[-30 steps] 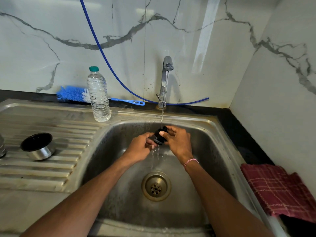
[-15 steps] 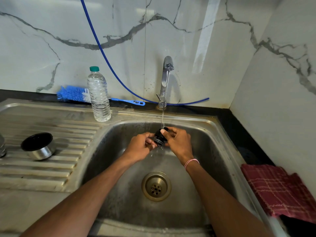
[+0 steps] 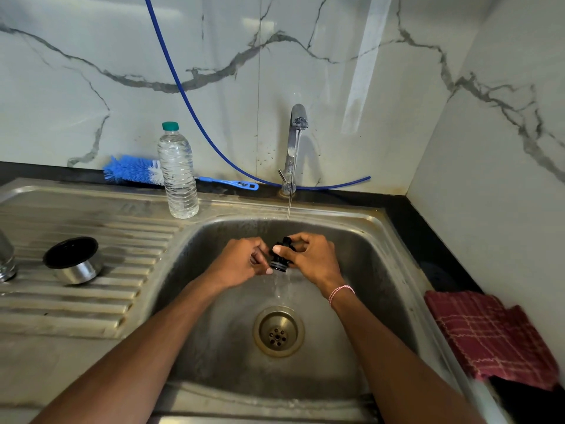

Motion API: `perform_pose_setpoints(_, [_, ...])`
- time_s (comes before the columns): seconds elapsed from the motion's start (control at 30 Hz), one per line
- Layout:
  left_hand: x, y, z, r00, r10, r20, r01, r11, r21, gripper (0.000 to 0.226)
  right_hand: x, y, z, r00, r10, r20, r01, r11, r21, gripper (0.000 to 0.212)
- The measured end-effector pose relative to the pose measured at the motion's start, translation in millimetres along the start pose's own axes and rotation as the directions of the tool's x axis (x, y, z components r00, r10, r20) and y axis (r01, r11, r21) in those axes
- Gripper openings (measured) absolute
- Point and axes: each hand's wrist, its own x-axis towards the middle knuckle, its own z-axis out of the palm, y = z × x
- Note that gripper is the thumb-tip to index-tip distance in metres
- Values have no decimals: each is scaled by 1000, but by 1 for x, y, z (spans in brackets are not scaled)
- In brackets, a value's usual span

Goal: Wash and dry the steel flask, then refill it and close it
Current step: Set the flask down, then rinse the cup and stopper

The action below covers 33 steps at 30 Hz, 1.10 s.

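A small black flask stopper is gripped between the left hand and right hand over the steel sink, under a thin stream from the tap, while the steel flask cup is seen lying on the drainboard at left.

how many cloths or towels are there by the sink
1. A red checked cloth lies on the dark counter to the right of the sink, near the corner wall. Its near end runs toward the frame edge, so more could be hidden there.
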Motion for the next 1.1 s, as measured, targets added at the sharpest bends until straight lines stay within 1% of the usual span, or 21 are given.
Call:
perform_pose_setpoints(0.07, [-3, -5, -9, 1000, 7, 27, -6, 1000, -30, 25, -2, -1, 2, 1000, -2, 20, 1, 1000, 17, 40])
perform_pose_setpoints(0.13, [-8, -7, -18, 999, -20, 40, 25, 994, -109, 11, -4, -4, 3, 999, -5, 44, 3, 999, 44, 40])
perform_pose_setpoints(0.17, [-11, -6, -21, 999, -43, 34, 48, 986, -163, 12, -6, -6, 5, 998, -14, 62, 10, 998, 58, 40])
perform_pose_setpoints(0.27, [-16, -1, -25, 992, -114, 53, 125, 942, -313, 27, -11, -15, 8, 991, -75, 114, 70, 996, 52, 42])
perform_pose_setpoints(0.4, [-13, -6, -23, 978, -155, 142, 198, 905, -377, 32, -10, -18, 11, 985, -116, 130, 111, 993, 41, 46])
perform_pose_setpoints(0.6, [-7, -10, -19, 981, -163, 100, 190, 895, -403, 33, -5, -16, 16, 983, -115, 143, 109, 993, 51, 47])
perform_pose_setpoints(0.83, [-6, -13, -14, 984, -159, 74, 175, 912, -370, 50, 3, -3, 21, 987, -44, 152, 23, 990, 139, 43])
perform_pose_setpoints(0.97, [-5, -16, -13, 984, -163, 66, 176, 917, -358, 43, 4, -1, 23, 987, -37, 155, 14, 989, 150, 46])
perform_pose_setpoints(1.1, [-5, -14, -11, 989, -145, 39, 150, 932, -331, 52, 5, 1, 22, 987, -33, 157, 7, 986, 165, 44])
